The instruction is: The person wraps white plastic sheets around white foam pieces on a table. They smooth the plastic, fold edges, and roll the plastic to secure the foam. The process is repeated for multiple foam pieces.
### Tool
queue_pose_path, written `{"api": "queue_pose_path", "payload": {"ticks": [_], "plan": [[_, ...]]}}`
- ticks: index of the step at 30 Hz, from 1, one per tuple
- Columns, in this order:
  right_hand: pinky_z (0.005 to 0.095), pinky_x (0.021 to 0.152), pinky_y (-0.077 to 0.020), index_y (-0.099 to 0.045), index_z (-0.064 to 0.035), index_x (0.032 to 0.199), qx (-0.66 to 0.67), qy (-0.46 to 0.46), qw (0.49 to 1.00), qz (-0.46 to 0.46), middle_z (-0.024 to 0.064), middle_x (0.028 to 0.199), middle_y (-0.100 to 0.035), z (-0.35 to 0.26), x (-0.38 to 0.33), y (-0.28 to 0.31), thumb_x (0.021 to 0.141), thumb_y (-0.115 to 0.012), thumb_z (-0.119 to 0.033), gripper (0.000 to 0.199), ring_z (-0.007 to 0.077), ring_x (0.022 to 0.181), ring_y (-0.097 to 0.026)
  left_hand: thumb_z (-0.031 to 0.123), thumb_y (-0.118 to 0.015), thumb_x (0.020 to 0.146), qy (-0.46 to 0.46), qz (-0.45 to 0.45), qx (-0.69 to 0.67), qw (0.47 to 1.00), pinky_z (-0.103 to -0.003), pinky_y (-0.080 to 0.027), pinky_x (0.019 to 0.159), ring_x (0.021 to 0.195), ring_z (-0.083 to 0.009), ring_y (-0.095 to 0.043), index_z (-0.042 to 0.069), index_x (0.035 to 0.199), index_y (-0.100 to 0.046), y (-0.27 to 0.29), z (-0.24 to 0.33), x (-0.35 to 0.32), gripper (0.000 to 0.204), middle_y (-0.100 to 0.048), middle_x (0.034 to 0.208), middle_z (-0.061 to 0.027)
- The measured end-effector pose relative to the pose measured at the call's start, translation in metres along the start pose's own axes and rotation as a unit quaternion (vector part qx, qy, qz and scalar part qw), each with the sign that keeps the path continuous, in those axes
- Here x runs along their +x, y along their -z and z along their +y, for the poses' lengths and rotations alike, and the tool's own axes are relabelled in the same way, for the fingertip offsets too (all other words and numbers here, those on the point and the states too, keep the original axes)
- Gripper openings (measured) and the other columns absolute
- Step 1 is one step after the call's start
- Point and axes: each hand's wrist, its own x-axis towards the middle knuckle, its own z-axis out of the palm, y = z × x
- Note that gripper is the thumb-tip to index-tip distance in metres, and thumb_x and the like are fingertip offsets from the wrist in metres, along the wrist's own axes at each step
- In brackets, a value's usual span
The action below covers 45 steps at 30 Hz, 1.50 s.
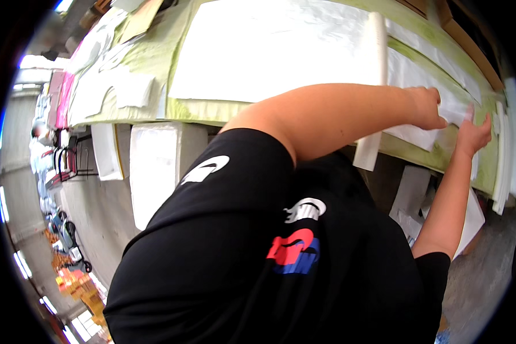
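Observation:
My left arm reaches across to the right over the green-covered table (212,109). My left hand (427,108) has its fingers curled in above a clear plastic sheet or bag (410,80); whether it grips a thin edge of it I cannot make out. Close by on the right, my right hand (475,136) is raised near the table's front edge, its thumb and a finger apart, with nothing visible between them. Left of both hands a long cream-white strip (377,51) lies across the table, its lower end hanging past the front edge. A large white sheet (258,51) lies beside it.
Long white strips (501,155) stand at the table's right end. A cardboard box (470,43) sits at the far right. Papers (135,90) lie at the left. Under the table are a white wrapped block (155,166) and a white open box (107,152).

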Motion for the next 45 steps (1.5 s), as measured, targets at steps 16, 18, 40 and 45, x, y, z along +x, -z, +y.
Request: {"api": "queue_pose_path", "payload": {"ticks": [16,18,40,45], "plan": [[0.0474,0.115,-0.0348,-0.057,-0.0180,0.142,-0.075,0.089,0.984,-0.134,0.0159,0.139,-0.059,-0.003,-0.001,0.026,0.087,-0.073,-0.042,0.062,0.0351,0.134,-0.050,0.013,-0.069,0.094,-0.069,0.106,-0.382,0.916,-0.036,-0.059,0.089,0.104,-0.0197,-0.066,0.003,0.137,-0.056,0.087,-0.010,-0.009,0.046,-0.065,0.118,-0.0116],[0.0485,0.115,-0.0350,-0.058,-0.0162,0.141,-0.069,-0.015,0.980,-0.184,0.0120,0.141,-0.059,0.024,-0.010,0.024,0.086,-0.073,-0.041,0.061,0.0344,0.135,-0.049,0.010,-0.064,0.099,-0.048,0.183,-0.487,0.852,-0.037,-0.056,0.085,0.100,-0.0189,-0.064,0.002,0.131,-0.060,0.114,-0.034,-0.035,0.034,-0.066,0.108,-0.0074],[0.0530,0.119,-0.0287,-0.071,-0.0172,0.119,0.238,0.207,0.921,-0.229,0.0116,0.146,-0.049,-0.126,-0.113,0.110,0.075,-0.082,-0.027,0.046,0.0402,0.140,-0.039,0.025,-0.062,0.099,-0.134,0.262,0.170,0.940,-0.064,-0.016,0.122,0.150,-0.0358,-0.034,0.019,0.133,-0.063,0.087,-0.121,-0.099,0.035,-0.055,0.149,-0.0027],[0.0520,0.120,-0.0280,-0.072,-0.0208,0.124,0.243,0.258,0.857,-0.375,0.0103,0.149,-0.051,-0.104,-0.096,0.121,0.073,-0.086,-0.033,0.054,0.0403,0.145,-0.036,0.031,-0.064,0.098,-0.128,0.246,0.212,0.937,-0.067,-0.014,0.121,0.149,-0.0353,-0.036,0.018,0.121,-0.069,0.088,-0.136,-0.106,0.027,-0.064,0.139,0.0003]]}}
